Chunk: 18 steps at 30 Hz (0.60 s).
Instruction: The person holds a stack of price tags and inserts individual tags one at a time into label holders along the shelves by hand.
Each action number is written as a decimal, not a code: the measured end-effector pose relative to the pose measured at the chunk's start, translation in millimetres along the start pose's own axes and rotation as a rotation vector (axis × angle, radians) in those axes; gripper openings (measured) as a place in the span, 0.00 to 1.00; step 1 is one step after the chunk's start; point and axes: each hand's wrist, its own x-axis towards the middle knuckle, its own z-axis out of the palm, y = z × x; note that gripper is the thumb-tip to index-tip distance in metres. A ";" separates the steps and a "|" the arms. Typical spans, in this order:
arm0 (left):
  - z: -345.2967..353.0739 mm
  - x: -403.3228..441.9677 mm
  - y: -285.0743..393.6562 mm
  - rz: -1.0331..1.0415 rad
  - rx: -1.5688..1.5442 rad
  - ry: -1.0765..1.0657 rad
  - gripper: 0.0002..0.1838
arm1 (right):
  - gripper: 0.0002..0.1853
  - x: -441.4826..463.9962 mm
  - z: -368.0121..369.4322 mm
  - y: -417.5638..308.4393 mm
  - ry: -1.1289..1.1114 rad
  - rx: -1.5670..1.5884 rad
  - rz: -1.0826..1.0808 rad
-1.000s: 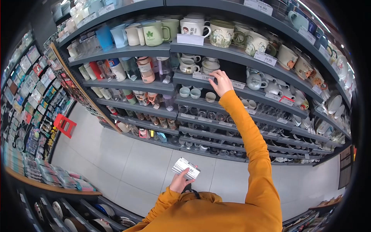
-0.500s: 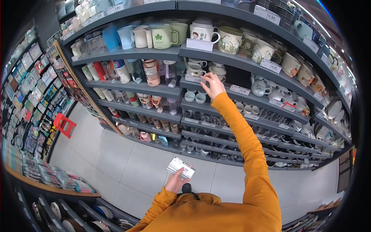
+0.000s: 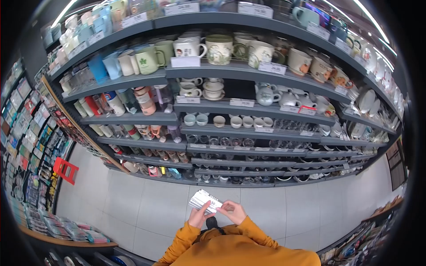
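A fanned stack of white price labels (image 3: 205,200) is in my left hand (image 3: 198,217), thumb across its face. The top label shows a printed "50". My right hand (image 3: 234,211) is at the stack's right edge, its thumb and forefinger closed on a label's corner. Both hands are low in front of my body, over the floor. On the shelf ahead, a price label (image 3: 188,100) sits in the rail below white cups (image 3: 190,90) and a stack of cups with saucers (image 3: 213,89).
Shelves hold mugs (image 3: 150,60), teapots (image 3: 267,94), small bowls (image 3: 202,119), tumblers and glasses. A red stool (image 3: 66,170) stands on the tiled floor (image 3: 168,201) at left. Packaged goods (image 3: 57,226) fill a low display at lower left.
My right hand has come down from the shelf label to the stack in my left hand. The head view has shifted, so the shelves appear further left.
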 end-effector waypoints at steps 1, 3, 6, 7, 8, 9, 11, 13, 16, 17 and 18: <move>7.2 0.7 -5.6 -0.015 0.045 -0.018 0.16 | 0.11 -14.8 -3.3 0.0 0.016 0.094 0.040; 25.2 -1.1 -17.2 -0.026 0.124 -0.047 0.16 | 0.11 -33.8 -17.3 3.0 0.071 0.208 0.068; 54.9 -11.9 -36.9 -0.009 0.217 -0.071 0.18 | 0.11 -53.4 -40.6 6.3 0.153 0.230 0.048; 63.8 -15.8 -46.6 -0.007 0.216 -0.064 0.18 | 0.11 -60.8 -50.2 8.2 0.164 0.207 0.053; 72.7 -20.2 -57.1 -0.006 0.215 -0.058 0.18 | 0.11 -70.0 -59.0 11.3 0.175 0.184 0.058; 80.8 -24.5 -67.3 -0.003 0.213 -0.054 0.18 | 0.11 -78.4 -67.2 15.7 0.184 0.195 0.063; 94.8 -34.7 -87.6 -0.024 0.184 -0.051 0.18 | 0.11 -93.7 -84.1 25.3 0.201 0.215 0.072; 104.4 -45.0 -113.1 -0.038 0.142 -0.033 0.18 | 0.11 -108.6 -102.9 29.5 0.205 0.250 0.027; 116.0 -65.2 -142.7 -0.068 -0.044 -0.078 0.19 | 0.10 -123.8 -137.4 22.7 0.215 0.193 -0.033; 117.6 -72.8 -150.4 -0.085 -0.088 -0.091 0.19 | 0.09 -126.6 -148.2 15.8 0.217 0.158 -0.054; 119.4 -80.1 -157.4 -0.102 -0.133 -0.106 0.19 | 0.09 -128.3 -157.2 5.6 0.216 0.190 -0.072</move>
